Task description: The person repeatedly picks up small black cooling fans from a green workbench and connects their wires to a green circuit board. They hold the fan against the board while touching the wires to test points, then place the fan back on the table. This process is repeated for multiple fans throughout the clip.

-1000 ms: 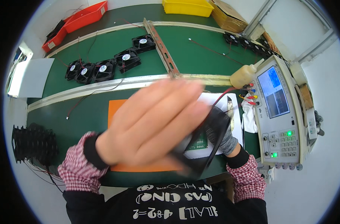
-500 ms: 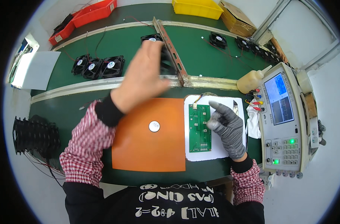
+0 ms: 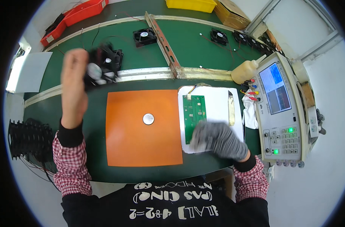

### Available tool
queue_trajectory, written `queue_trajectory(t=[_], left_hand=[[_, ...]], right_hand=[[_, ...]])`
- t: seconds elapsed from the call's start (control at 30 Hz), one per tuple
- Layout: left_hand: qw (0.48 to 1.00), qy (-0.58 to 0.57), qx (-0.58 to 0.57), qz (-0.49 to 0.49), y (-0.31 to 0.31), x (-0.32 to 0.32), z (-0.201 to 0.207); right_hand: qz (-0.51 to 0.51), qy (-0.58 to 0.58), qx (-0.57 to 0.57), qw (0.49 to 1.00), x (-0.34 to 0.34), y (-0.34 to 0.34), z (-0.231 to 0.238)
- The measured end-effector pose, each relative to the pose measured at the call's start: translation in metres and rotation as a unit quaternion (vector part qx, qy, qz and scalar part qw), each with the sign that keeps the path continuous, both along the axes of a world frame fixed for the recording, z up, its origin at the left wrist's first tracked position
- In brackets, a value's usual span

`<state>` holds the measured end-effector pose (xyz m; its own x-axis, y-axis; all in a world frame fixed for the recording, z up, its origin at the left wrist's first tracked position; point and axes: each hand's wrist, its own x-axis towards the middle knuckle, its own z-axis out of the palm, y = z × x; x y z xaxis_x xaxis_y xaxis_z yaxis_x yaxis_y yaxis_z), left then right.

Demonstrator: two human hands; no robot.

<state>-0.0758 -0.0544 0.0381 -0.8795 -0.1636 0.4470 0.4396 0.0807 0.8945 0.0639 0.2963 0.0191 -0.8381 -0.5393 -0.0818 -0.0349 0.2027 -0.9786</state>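
Observation:
My left hand (image 3: 74,85), bare and blurred by motion, is closed on a black cooling fan (image 3: 95,73) with a pale round label, held above the far left of the bench. Part of another black fan (image 3: 118,60) shows behind it. My right hand (image 3: 221,140), in a grey knitted glove, hovers over or rests on the lower part of a green circuit board (image 3: 194,113); its fingertips are smeared. That board lies on a white pad (image 3: 217,100) with a cable plugged in at its top. An orange mat (image 3: 130,143) bears a white disc (image 3: 148,119).
A test instrument (image 3: 280,125) with a lit screen stands at right, beside a cream squeeze bottle (image 3: 245,72). Metal rails (image 3: 144,73) cross the bench. More fans (image 3: 144,37) lie beyond, near red bins (image 3: 81,13) and a yellow bin (image 3: 191,4). Black stacked parts (image 3: 30,140) sit at left.
My left hand has swung left with the fan, away from the metal divider. My right hand has come down and left over the board's lower end. The view has shifted slightly.

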Motion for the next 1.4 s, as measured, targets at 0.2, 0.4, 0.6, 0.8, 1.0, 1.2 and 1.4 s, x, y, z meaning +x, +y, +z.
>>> queue_trajectory(t=[0.2, 0.4, 0.6, 0.8, 1.0, 1.2, 1.4], left_hand=[[0.940, -0.126, -0.211, -0.236, 0.058, 0.063, -0.052], [0.845, 0.046, -0.469, -0.251, 0.064, 0.079, -0.040], [0.838, 0.052, -0.492, -0.229, 0.066, 0.080, -0.043], [0.771, 0.360, -0.520, -0.072, 0.050, 0.106, 0.017], [0.906, 0.210, -0.108, -0.351, 0.024, 0.123, 0.045], [0.590, -0.324, 0.406, -0.618, 0.026, 0.124, 0.047], [0.721, -0.347, 0.230, -0.554, 0.020, 0.106, 0.050]], right_hand=[[-0.235, 0.110, 0.048, 0.964, -0.029, 0.012, -0.046], [-0.123, 0.397, 0.272, 0.868, -0.033, 0.017, -0.048], [-0.121, 0.442, 0.360, 0.812, -0.026, 0.000, -0.037], [-0.171, 0.294, 0.189, 0.921, -0.035, 0.011, -0.054], [-0.193, 0.272, 0.183, 0.925, -0.034, 0.015, -0.052], [-0.194, 0.285, 0.198, 0.917, -0.033, 0.016, -0.055], [-0.196, 0.306, 0.214, 0.907, -0.031, 0.016, -0.051]])
